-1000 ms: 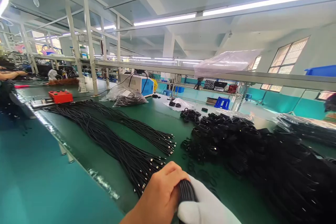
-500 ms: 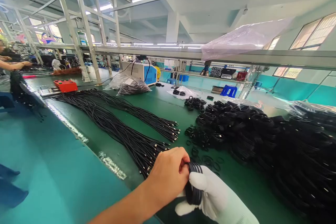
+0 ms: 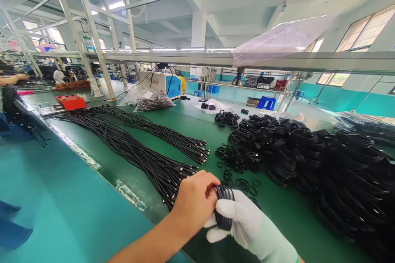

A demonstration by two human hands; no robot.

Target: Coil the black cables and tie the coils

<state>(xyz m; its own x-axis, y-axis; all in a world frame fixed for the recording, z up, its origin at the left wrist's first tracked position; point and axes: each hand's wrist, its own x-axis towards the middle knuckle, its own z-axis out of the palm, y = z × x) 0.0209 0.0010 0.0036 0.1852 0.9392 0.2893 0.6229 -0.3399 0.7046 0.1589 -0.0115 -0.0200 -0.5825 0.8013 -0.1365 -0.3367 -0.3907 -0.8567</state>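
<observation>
A coiled black cable is held between my two hands above the near part of the green table. My right hand, in a white glove, grips the coil with its thumb across the near side. My bare left hand has its fingers closed at the coil's upper left edge; the fingertips are partly hidden. Just beyond my left hand lie the plug ends of a long bundle of black cables. Small black rings lie scattered past the coil.
A large heap of coiled cables covers the right side of the green table. Farther off are a bag of black items, a red box and a blue-white machine. A metal shelf beam crosses overhead. Another person's arm shows far left.
Both hands have shifted slightly left and up with the coil, which is turned a little in the gloved hand. The whole view has shifted slightly.
</observation>
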